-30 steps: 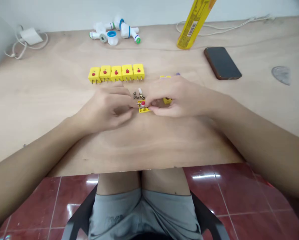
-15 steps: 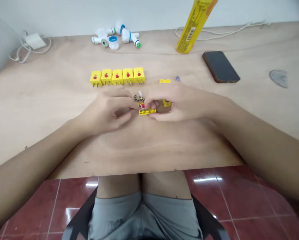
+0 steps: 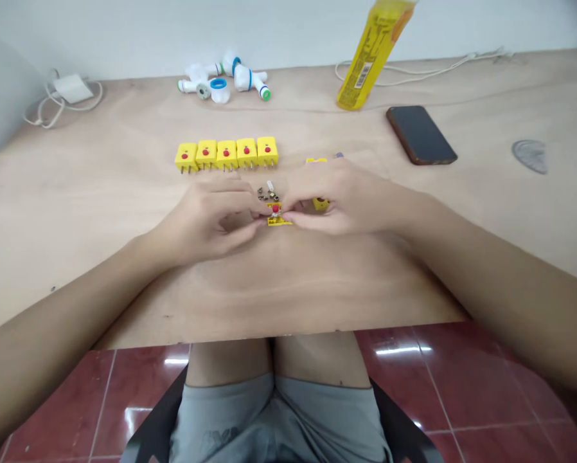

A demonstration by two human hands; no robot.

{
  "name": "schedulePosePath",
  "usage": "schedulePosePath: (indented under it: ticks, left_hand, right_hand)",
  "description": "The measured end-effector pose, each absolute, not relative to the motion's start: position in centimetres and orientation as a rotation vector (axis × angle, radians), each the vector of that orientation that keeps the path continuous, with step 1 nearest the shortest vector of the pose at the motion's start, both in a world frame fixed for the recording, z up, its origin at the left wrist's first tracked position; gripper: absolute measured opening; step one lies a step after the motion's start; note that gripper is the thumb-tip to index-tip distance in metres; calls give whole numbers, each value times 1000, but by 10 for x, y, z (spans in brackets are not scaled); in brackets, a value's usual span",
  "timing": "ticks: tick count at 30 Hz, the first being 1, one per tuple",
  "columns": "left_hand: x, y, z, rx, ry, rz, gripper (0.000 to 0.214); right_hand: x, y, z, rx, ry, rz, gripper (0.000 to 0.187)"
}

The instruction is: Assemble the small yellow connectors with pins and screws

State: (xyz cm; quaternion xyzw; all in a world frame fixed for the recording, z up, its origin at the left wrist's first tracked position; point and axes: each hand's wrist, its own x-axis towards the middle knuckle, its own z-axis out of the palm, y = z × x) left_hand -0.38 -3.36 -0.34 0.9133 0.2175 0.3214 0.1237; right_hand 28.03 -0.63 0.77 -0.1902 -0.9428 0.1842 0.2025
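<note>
Overall, a plywood table (image 3: 76,212) spans the view above a red tile floor (image 3: 476,379), with the person seated at its near edge in grey shorts (image 3: 274,411). Along the far side lie a yellow bottle (image 3: 372,58), tilted with its top running out of frame; a dark phone (image 3: 421,135), set at an angle; a white charger (image 3: 72,89) with its cable; and a cluster of white pipe fittings (image 3: 221,80) with blue and green rings. A grey semicircular piece (image 3: 529,156) lies at far right. Mid-table, five yellow blocks (image 3: 225,155) stand in a line running left to right, touching or nearly so, each with a red dot and metal pins pointing toward the person. Directly nearer the person, the left hand (image 3: 206,215) and right hand (image 3: 346,199) converge at table centre, both in a narrow pinch, holding a small yellow base (image 3: 279,220) between them. Its long axis runs crosswise, left to right, with one end toward each hand. A red button (image 3: 275,209) sits on the base and points upward. The base's underside is hidden, so contact with the table cannot be confirmed. Just beyond it lie small brass parts (image 3: 266,193) and a white bit (image 3: 270,186). A further yellow piece (image 3: 320,204) sits partly under the right hand, and another (image 3: 316,161) lies just past its knuckles.
</note>
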Motion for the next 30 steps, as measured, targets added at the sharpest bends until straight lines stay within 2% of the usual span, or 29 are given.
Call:
schedulePosePath:
  ticks: [30]
  left_hand:
    - [-3,-31,-7,2705,658,915,16]
  right_hand:
    - [283,-8,8,-606,-2673,547,12]
